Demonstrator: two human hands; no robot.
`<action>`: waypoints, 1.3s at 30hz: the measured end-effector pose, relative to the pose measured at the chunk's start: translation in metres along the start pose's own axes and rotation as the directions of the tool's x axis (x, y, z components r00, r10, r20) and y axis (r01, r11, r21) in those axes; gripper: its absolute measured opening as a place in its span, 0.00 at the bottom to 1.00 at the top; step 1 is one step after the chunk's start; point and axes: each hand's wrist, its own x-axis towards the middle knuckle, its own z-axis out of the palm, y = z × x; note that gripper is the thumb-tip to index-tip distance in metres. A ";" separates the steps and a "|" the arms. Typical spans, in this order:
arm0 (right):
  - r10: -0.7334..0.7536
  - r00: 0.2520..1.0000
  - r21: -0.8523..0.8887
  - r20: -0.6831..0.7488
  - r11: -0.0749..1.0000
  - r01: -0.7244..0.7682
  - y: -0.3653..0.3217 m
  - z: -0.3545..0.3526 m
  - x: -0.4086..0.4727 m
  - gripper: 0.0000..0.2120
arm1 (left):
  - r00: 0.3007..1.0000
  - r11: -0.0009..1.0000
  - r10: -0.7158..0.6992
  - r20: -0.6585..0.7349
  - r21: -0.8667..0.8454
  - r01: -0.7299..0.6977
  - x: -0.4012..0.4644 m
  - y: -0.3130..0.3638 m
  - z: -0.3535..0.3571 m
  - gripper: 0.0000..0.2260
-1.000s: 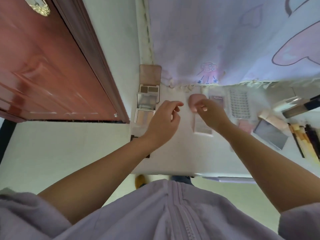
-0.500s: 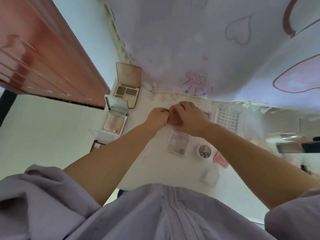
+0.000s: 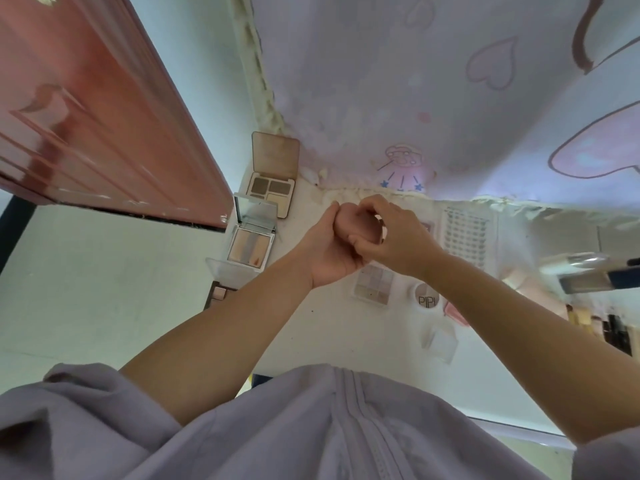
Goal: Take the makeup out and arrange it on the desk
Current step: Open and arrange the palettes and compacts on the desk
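**White desk: surface and items resting on it**

The white desk (image 3: 332,334) stands against a patterned fabric backdrop. Along its left edge lie three open palettes in a row: a brown-shade palette (image 3: 272,190) at the back, a mirrored pale-shade palette (image 3: 250,249) just nearer, and a dark-cased one (image 3: 217,293), partly covered. Mid-desk sits a clear-cased eyeshadow palette (image 3: 373,285), with a round white pot (image 3: 426,296) beside it. A clear lid (image 3: 440,342) lies nearer the front. A dotted sheet (image 3: 464,235) rests toward the back. Blurred items at the far right appear to be brushes (image 3: 588,322).
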 end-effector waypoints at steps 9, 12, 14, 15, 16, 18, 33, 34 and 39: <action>0.213 0.975 0.435 -0.069 0.886 -0.163 0.001 -0.030 0.029 0.08 | 0.993 0.998 -0.058 0.100 0.027 0.055 -0.011 -0.005 -0.016 0.28; 0.226 0.968 0.464 0.105 0.850 -0.249 0.012 -0.023 0.037 0.07 | 0.999 1.000 0.004 0.036 0.027 -0.005 -0.006 0.004 -0.017 0.29; 0.234 0.967 0.270 0.100 0.929 -0.253 0.018 -0.014 0.049 0.07 | 0.998 0.999 0.040 -0.050 -0.008 -0.041 -0.001 0.010 -0.018 0.29; 0.241 0.969 0.214 0.055 0.945 -0.247 0.021 -0.009 0.059 0.07 | 0.992 0.996 0.061 -0.107 -0.051 -0.067 0.003 0.012 -0.019 0.28; 0.245 0.970 0.193 0.006 0.951 -0.242 0.022 -0.005 0.068 0.07 | 0.981 0.988 0.092 -0.171 -0.109 -0.112 0.006 0.013 -0.019 0.25; 0.254 0.966 0.166 -0.057 0.956 -0.242 0.021 0.005 0.089 0.08 | 0.941 0.948 0.170 -0.294 -0.211 -0.238 0.012 0.017 -0.020 0.18; 0.293 0.955 0.145 -0.038 0.947 -0.285 0.029 0.029 0.117 0.14 | 0.765 0.943 0.277 -0.582 0.013 -0.331 0.011 0.029 -0.018 0.07; 0.306 0.952 0.133 -0.013 0.944 -0.301 0.029 0.023 0.105 0.14 | 0.772 0.956 0.274 -0.573 0.076 -0.283 0.011 0.024 -0.021 0.06; 0.176 0.950 -0.323 0.256 0.942 -0.088 0.029 0.014 0.007 0.15 | 0.877 0.813 0.282 -0.389 0.582 -0.003 0.009 -0.017 -0.027 0.10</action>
